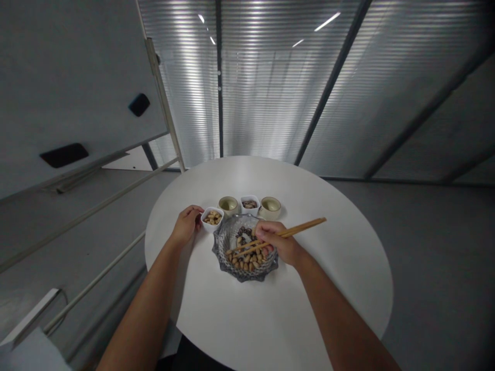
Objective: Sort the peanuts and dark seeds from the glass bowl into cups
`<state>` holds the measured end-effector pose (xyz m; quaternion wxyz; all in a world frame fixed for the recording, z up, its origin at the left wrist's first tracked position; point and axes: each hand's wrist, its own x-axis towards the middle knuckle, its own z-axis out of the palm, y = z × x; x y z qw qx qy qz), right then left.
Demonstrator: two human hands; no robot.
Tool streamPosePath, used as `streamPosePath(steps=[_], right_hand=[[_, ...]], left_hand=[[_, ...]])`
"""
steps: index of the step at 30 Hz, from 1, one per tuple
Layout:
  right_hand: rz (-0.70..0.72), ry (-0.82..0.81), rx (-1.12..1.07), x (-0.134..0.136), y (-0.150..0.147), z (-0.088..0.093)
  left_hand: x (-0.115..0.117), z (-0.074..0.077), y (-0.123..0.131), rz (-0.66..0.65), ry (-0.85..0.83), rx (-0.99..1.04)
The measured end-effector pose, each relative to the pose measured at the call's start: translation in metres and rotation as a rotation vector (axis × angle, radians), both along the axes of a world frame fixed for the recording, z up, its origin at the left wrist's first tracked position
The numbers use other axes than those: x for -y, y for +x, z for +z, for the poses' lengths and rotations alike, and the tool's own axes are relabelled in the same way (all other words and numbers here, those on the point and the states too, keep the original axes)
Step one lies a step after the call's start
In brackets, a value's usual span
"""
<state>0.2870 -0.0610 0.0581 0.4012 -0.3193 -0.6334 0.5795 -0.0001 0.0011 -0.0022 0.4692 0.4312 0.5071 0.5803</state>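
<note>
Chopsticks (pixel 305 225), clenched in the right hand (pixel 280 245), probe nuts (pixel 247 264) in the glass bowl (pixel 223 243); left hand (pixel 187 225) grasps the white dish (pixel 212 217) beside it.

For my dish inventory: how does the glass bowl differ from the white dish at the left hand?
The glass bowl is clear, faceted and large; the white dish is opaque and small. The glass bowl holds light and dark pieces; the white dish only light ones. Both sit on the white table.
</note>
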Motion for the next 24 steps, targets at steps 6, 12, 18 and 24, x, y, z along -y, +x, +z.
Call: streamPosePath(steps=[6,12,18,24], right_hand=[[-0.029,0.010,-0.018,-0.0017,0.0029,-0.0017],[-0.011,0.027,0.032,-0.0028,0.0040,-0.0043],[-0.001,0.031,0.037,-0.0024,0.0023,-0.0088],[0.035,0.046,0.030,-0.0019,0.0041,-0.0093]], left_hand=[[-0.0006,-0.0020,-0.0011,-0.001,-0.012,0.009],[-0.0006,-0.0023,-0.0008,-0.001,-0.009,0.016],[-0.0009,-0.0011,0.0004,-0.002,-0.002,0.005],[-0.0004,-0.0001,0.0008,-0.007,-0.004,-0.003]])
